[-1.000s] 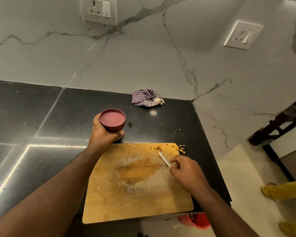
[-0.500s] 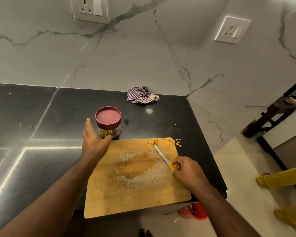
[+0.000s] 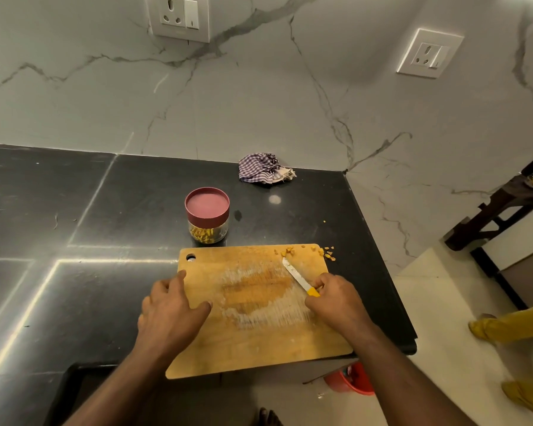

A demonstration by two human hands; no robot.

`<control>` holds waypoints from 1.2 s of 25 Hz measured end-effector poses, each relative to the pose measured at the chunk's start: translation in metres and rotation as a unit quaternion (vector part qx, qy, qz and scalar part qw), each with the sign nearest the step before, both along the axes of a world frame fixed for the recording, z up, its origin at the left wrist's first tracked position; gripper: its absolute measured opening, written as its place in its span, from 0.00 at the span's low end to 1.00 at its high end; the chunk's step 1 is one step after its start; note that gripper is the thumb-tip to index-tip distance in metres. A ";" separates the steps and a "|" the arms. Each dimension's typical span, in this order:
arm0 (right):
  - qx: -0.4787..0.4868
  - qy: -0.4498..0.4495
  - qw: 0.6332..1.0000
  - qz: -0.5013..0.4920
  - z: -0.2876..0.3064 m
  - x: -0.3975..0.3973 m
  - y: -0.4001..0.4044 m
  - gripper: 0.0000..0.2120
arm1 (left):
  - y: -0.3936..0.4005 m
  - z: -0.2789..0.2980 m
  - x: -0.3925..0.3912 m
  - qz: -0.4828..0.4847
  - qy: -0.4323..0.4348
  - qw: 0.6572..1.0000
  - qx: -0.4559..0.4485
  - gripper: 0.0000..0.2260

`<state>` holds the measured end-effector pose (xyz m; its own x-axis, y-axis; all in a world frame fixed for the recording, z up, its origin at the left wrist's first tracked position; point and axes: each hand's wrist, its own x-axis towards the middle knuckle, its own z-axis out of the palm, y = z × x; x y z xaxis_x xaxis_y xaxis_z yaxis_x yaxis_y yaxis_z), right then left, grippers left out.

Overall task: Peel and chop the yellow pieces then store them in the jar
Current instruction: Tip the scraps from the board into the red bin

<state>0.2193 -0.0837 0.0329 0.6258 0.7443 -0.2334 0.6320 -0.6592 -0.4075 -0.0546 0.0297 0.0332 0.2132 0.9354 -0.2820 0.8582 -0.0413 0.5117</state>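
1. Red bucket [image 3: 351, 383] on the floor under the counter's near edge, partly hidden by the right forearm.
2. Wooden cutting board [image 3: 259, 342] lies on the black counter [image 3: 74, 210], its near edge overhanging. Middle of the board is stained orange with pale scrape marks.
3. Left hand [image 3: 170, 312] rests on the board's left edge, fingers spread and nearly straight, thumb on the board surface; it holds nothing.
4. Right hand [image 3: 336, 299] grips the yellow handle of a small knife [image 3: 299, 277], fingers curled round it. Blade points to the board's far right corner, tip close to the scraps; whether it lies flat on the wood I cannot tell.
5. Yellow scraps [image 3: 320, 252] scattered at the far right corner, some on the board, some just off it on the counter.
6. Jar [image 3: 207, 215] stands upright on the counter just beyond the board's far left corner, maroon lid on, chopped yellow pieces [image 3: 202, 234] visible through the glass at the bottom.
7. Crumpled checked cloth [image 3: 263, 172] at the counter's back, against the marble wall.
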 end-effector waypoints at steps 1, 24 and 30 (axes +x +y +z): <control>0.027 0.004 1.000 -0.015 0.001 0.003 -0.001 0.08 | -0.002 0.002 -0.003 0.003 -0.003 1.000 -0.006 0.40; 0.178 0.118 0.951 -0.223 0.004 0.018 -0.013 0.08 | 0.008 0.016 -0.016 0.186 -0.366 0.891 -0.191 0.16; 0.199 0.124 0.946 -0.225 0.010 0.010 -0.018 0.07 | 0.009 0.014 -0.024 0.207 -0.394 0.866 -0.227 0.14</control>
<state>0.2290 -0.1014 0.0431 0.8623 0.4761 -0.1723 0.1766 -0.6017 -0.7789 -0.0789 0.0390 0.0476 0.1802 0.8085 -0.5603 0.1280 0.5455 0.8283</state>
